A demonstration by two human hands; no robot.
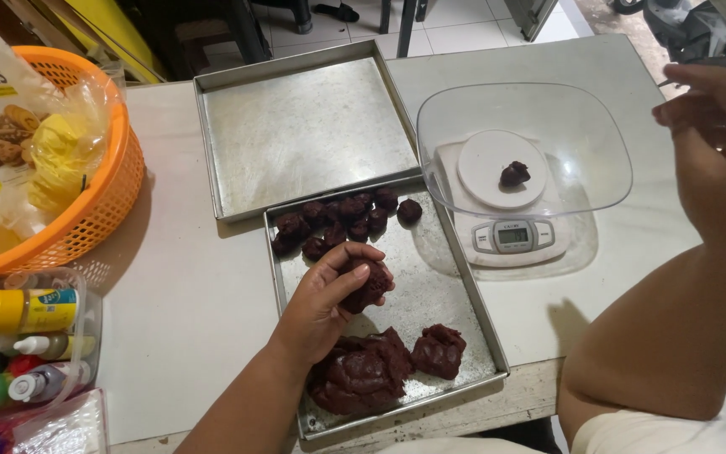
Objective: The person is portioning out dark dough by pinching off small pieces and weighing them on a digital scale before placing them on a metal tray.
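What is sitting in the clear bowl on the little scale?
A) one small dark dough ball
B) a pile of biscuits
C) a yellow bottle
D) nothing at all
A: a single small dark dough ball lies in the clear bowl on the scale, while the other rolled balls are on the metal tray.

My left hand (329,290) is low in the middle, with my arm coming up from 6 o'clock. The fingers point toward 2 o'clock and curl around a lump, holding it tight. My right hand (716,143) is up high at 3 o'clock. It is in the air, the fingers bent and loose, pointing toward 9 o'clock. My right elbow is bent.
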